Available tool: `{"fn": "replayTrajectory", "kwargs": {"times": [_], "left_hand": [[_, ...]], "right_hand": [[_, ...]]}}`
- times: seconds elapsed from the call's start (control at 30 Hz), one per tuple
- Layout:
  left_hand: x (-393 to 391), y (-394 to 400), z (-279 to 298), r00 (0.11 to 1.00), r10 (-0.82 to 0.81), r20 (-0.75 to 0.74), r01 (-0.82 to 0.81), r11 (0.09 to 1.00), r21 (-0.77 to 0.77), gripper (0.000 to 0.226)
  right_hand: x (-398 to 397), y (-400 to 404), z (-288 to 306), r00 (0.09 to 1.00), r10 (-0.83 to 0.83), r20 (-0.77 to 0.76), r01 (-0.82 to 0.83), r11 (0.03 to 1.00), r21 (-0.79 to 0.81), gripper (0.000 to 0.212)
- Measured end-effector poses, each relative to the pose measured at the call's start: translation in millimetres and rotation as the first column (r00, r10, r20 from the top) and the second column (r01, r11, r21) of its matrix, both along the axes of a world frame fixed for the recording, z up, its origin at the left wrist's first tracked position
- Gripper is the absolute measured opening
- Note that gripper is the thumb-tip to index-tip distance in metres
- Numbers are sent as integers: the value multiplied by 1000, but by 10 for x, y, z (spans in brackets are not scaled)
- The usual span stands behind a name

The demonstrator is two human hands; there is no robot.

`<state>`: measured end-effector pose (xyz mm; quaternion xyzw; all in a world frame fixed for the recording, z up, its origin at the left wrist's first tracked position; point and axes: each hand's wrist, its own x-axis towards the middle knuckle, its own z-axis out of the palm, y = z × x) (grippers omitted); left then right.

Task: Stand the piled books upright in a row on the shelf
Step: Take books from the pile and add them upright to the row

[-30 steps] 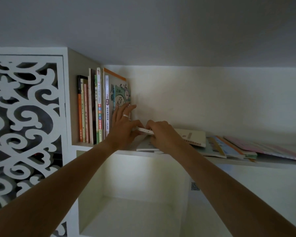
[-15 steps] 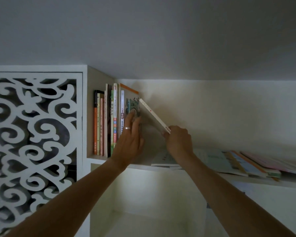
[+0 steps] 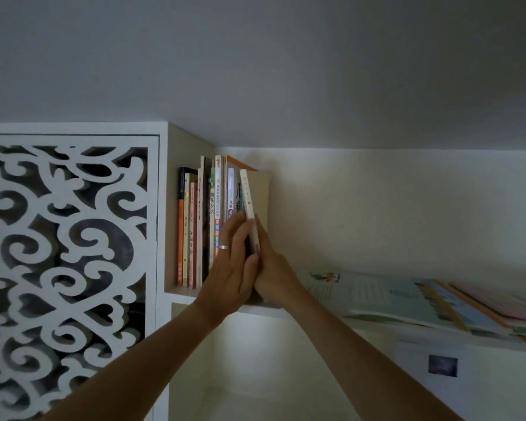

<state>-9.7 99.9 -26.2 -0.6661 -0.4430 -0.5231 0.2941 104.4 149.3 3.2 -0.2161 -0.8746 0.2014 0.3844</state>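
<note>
**Hands sandwich a slim book at the end of the row**

Hands meet at about 7 o'clock from the frame's centre. Left hand [image 3: 231,268] lies flat, fingers straight, against the upright row of books [image 3: 205,226], bracing it. Right hand [image 3: 274,271] presses the far side of a thin white-spined book [image 3: 249,205], which stands nearly upright and leans slightly left against the row; whether its fingers curl round the cover I cannot tell, as the book hides them.

Judging by its slim spine, that book is light and somewhat floppy, with a smooth cover that could slide; holding low near the bottom edge, palm flat to the cover, seems safest.

At 9 o'clock a carved white panel [image 3: 70,268] and the cabinet wall close the row in, so it cannot spread left. Toward 4 o'clock the shelf [image 3: 268,311] offers open room before the piled books [image 3: 407,299], lying flat and overhanging the front edge, likely to slip if nudged.
</note>
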Motion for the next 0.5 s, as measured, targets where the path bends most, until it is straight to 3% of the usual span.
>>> {"fn": "replayTrajectory", "kwargs": {"times": [0.1,0.2,0.33,0.43,0.5], "left_hand": [[-74,13,-46,991,73,-114,-70,997,34,53],[-98,36,-39,976,139,-168,-130,989,64,53],[-127,25,-11,960,172,-222,-152,983,102,43],[-169,14,6,941,221,-258,-199,974,109,41],[-167,26,-1,932,242,-270,-223,970,102,39]], "right_hand": [[-3,62,91,981,48,187,-52,999,17,103],[-16,174,107,986,9,165,-8,1000,-8,87],[-177,338,33,975,-163,151,156,986,56,67],[-183,321,69,926,-263,272,223,960,168,101],[-90,287,135,879,-245,409,185,966,181,115]]}}
